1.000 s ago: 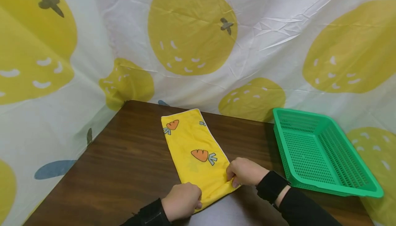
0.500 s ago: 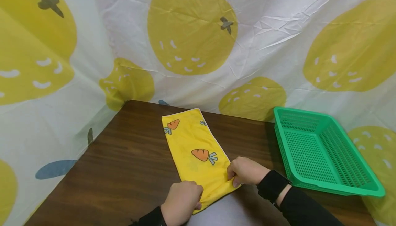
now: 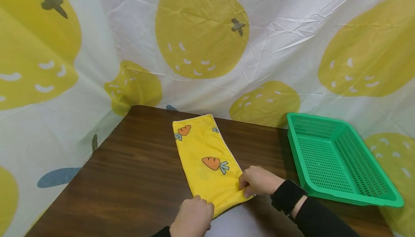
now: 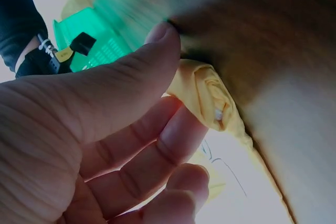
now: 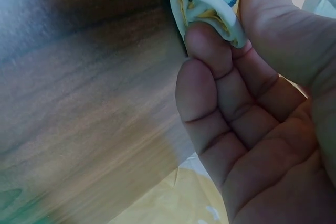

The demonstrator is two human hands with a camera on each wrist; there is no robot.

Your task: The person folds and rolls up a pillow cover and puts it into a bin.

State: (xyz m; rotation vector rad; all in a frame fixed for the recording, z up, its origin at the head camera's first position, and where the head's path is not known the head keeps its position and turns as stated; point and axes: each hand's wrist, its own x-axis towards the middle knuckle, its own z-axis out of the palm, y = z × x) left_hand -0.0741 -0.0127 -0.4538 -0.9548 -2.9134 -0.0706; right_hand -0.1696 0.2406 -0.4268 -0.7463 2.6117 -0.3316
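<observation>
A yellow cloth [image 3: 201,147] with carrot prints and a white edge lies as a long strip on the brown table. Its near end is rolled up into a small roll. My left hand [image 3: 193,215] pinches the left end of that roll between thumb and curled fingers. In the left wrist view the rolled end of the cloth [image 4: 205,95] shows layered folds at the fingertips. At the roll's right end, my right hand [image 3: 259,181] grips the cloth with curled fingers. The right wrist view shows the white-edged spiral of the cloth [image 5: 210,3] between thumb and fingers.
A green plastic basket [image 3: 327,157] stands on the table to the right of my right forearm. Behind and to the left hangs a white sheet [image 3: 207,96] with yellow fruit prints. The brown table [image 3: 129,179] extends left of the cloth.
The cloth has shifted slightly to the right at its far end. My left hand has changed its grip a little, its knuckles turning over the roll. The right hand has barely moved.
</observation>
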